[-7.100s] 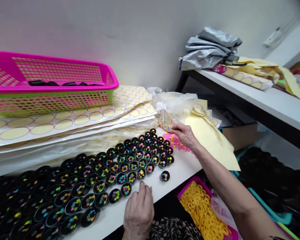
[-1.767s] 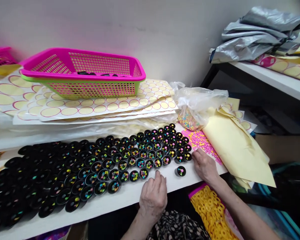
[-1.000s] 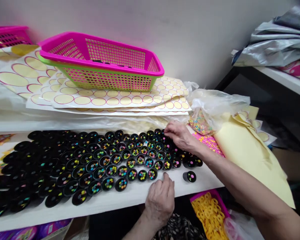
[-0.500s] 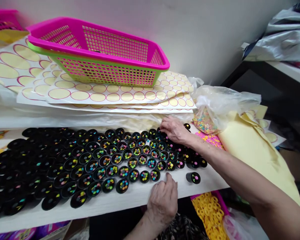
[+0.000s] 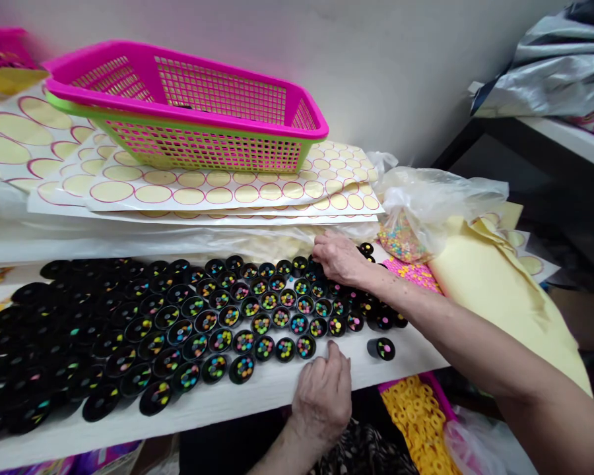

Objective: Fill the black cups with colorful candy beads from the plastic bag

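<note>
Many black cups [image 5: 282, 316], most with small coloured pellets inside, stand in rows on the white table [image 5: 277, 389]. My right hand [image 5: 340, 258] reaches over the back rows, its fingers bunched and pointing down among the cups. What those fingers hold, if anything, is hidden. By the front edge, below the nearest row, my left hand [image 5: 323, 396] rests with its fingers curled in and the index a little straighter; its palm is out of sight. One black cup [image 5: 381, 349] with pink pellets stands apart, right of my left hand.
A pink and green basket [image 5: 193, 132] sits on printed sheets [image 5: 222, 191] behind the cups. Further right are a clear bag of coloured pellets [image 5: 403, 234], loose pink pellets [image 5: 413, 274] and a yellow sheet [image 5: 505, 310]. Below the edge, a container holds yellow rings [image 5: 418, 422].
The whole view has shifted slightly. My right hand stays over the back cups with little visible movement, and my left hand keeps its place at the front edge.
</note>
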`<state>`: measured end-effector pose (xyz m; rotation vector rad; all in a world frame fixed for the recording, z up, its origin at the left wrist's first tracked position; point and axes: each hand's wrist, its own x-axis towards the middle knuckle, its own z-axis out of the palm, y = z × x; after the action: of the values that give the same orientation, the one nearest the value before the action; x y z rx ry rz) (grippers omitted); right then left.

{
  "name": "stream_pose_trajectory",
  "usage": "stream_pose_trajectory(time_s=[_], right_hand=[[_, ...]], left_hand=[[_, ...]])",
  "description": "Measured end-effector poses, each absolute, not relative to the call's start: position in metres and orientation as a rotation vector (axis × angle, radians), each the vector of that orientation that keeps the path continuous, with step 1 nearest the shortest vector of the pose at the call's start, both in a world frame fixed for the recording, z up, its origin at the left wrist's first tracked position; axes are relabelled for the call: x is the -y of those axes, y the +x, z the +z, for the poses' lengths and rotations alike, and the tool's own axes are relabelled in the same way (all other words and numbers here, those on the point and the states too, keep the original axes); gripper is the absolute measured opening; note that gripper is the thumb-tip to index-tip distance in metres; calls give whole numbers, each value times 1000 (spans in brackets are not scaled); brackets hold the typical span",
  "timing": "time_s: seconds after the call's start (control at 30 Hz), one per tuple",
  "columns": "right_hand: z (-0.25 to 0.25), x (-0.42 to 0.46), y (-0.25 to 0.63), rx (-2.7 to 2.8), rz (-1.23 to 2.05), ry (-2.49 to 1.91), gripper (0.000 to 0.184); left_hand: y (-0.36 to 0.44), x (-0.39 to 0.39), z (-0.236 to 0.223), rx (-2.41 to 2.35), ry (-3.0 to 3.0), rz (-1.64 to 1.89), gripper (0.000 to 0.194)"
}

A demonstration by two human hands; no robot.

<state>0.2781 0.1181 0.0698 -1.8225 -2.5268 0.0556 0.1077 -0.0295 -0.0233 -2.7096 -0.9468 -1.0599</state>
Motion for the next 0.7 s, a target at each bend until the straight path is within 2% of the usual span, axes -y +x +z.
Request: stream_pose_trajectory(time_s=[0.13, 0.33, 0.5, 0.7], right_hand=[[75, -116, 272, 2607, -16, -1819, 19], [71, -120, 295, 2274, 315, -1749, 20], [63, -116, 325, 1831, 426, -1818, 15], [57, -109, 325, 1683, 569, -1942, 16]], left_hand=[[107, 29, -26, 944, -2701, -1041, 23], [108, 28, -25, 951, -2684, -1042, 20], [109, 29, -24, 949, -2672, -1068, 21], [110, 27, -21, 945, -2681, -1069, 20]])
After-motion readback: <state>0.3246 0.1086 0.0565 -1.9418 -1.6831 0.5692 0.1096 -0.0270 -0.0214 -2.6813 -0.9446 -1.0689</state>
